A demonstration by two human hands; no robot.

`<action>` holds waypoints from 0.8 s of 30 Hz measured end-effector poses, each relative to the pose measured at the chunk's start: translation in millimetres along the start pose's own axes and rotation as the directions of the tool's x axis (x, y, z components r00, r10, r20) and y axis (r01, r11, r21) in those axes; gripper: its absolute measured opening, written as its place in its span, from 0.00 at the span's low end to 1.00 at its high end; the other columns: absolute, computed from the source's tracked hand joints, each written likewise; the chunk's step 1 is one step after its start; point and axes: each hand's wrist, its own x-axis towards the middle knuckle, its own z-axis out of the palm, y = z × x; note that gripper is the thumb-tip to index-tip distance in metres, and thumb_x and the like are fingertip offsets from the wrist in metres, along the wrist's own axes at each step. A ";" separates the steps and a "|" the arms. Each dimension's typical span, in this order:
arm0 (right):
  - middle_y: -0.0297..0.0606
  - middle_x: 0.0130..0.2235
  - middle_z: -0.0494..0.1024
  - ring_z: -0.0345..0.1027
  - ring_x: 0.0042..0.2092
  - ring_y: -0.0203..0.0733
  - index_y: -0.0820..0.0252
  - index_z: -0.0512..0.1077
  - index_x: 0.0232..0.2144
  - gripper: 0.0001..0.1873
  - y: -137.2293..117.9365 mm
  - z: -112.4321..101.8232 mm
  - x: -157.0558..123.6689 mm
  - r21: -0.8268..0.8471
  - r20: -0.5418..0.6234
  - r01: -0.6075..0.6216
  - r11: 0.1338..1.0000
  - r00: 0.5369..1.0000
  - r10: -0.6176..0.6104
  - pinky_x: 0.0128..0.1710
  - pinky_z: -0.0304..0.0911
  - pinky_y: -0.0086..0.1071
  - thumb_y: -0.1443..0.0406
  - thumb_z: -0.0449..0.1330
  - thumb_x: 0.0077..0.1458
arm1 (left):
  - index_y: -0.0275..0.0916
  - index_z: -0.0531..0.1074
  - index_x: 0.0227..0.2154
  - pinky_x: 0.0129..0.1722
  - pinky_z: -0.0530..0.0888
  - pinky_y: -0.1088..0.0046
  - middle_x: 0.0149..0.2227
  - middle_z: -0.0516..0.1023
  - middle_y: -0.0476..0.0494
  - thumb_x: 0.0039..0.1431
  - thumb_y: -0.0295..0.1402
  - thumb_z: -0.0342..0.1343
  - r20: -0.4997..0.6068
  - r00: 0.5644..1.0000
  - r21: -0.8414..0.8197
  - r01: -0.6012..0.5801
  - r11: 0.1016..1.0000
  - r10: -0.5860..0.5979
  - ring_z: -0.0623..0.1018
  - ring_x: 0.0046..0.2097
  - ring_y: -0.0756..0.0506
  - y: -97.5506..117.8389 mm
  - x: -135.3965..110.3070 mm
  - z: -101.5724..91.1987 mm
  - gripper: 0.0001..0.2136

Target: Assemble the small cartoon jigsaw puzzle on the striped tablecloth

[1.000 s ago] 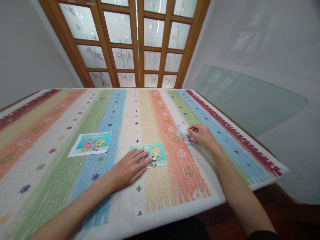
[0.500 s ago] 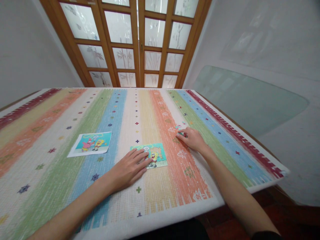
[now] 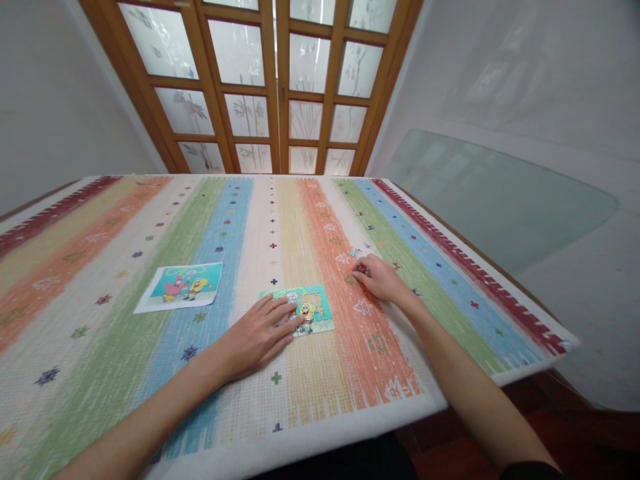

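Observation:
A small, partly built cartoon jigsaw puzzle (image 3: 313,308) lies on the striped tablecloth (image 3: 150,347) near the front middle. My left hand (image 3: 257,337) rests flat on the puzzle's left part, fingers stretched out. My right hand (image 3: 381,278) lies to the right of the puzzle over a heap of loose turquoise puzzle pieces (image 3: 356,254). Its fingertips are pinched together at the heap's left side, and what they hold is too small to make out. Most of the heap is hidden under this hand.
A printed reference picture (image 3: 181,287) of the same cartoon lies to the left. Wooden doors with frosted glass panes (image 3: 273,87) stand behind the table. A glass sheet (image 3: 490,193) leans on the right wall. The table's front edge (image 3: 320,433) is close to me.
My right hand has slid left from the right side of the loose pieces to their left side, closer to the puzzle. The left hand has stayed put.

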 end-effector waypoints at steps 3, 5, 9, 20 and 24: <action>0.39 0.37 0.75 0.70 0.39 0.42 0.59 0.74 0.36 0.02 0.3 -1.1 -2.0 -0.028 -0.006 -0.009 1.000 1.000 0.009 0.38 0.59 0.31 0.66 0.62 0.60 | 0.43 0.66 0.62 0.62 0.66 0.47 0.59 0.71 0.37 0.75 0.34 0.41 0.006 1.000 -0.003 0.007 1.000 -0.007 0.69 0.61 0.37 0.2 0.1 0.4 0.18; 0.40 0.38 0.75 0.70 0.39 0.43 0.59 0.74 0.36 0.04 0.3 -2.8 -3.0 -0.075 -0.013 -0.042 0.996 0.999 0.041 0.37 0.58 0.32 0.64 0.63 0.60 | 0.43 0.66 0.63 0.63 0.65 0.48 0.59 0.71 0.37 0.76 0.35 0.41 0.001 1.000 -0.018 0.009 1.000 -0.009 0.69 0.61 0.37 0.2 0.2 0.4 0.18; 0.41 0.37 0.75 0.70 0.40 0.43 0.59 0.74 0.33 0.05 -0.2 -4.3 -3.5 -0.109 0.006 -0.059 0.992 0.998 0.060 0.37 0.58 0.32 0.64 0.63 0.60 | 0.44 0.66 0.63 0.63 0.65 0.48 0.59 0.72 0.38 0.75 0.35 0.42 -0.006 1.000 -0.032 0.013 0.999 -0.013 0.69 0.61 0.38 0.2 0.3 -0.1 0.18; 0.38 0.35 0.75 0.69 0.36 0.41 0.59 0.70 0.31 0.04 2.6 -0.3 -2.7 0.018 0.042 -0.035 0.999 0.999 0.034 0.36 0.59 0.31 0.68 0.63 0.57 | 0.42 0.65 0.63 0.63 0.66 0.47 0.58 0.73 0.37 0.75 0.34 0.43 -0.013 1.000 -0.044 -0.003 0.999 0.002 0.70 0.61 0.37 -0.2 0.3 -0.3 0.18; 0.37 0.34 0.75 0.67 0.35 0.40 0.58 0.68 0.31 0.06 -2.1 -4.6 -2.4 0.058 0.059 -0.034 0.998 0.998 0.030 0.34 0.57 0.30 0.67 0.63 0.56 | 0.41 0.65 0.62 0.63 0.67 0.47 0.58 0.73 0.38 0.74 0.33 0.44 -0.019 0.999 -0.028 -0.029 0.999 0.029 0.70 0.61 0.38 -0.1 0.6 -1.7 0.18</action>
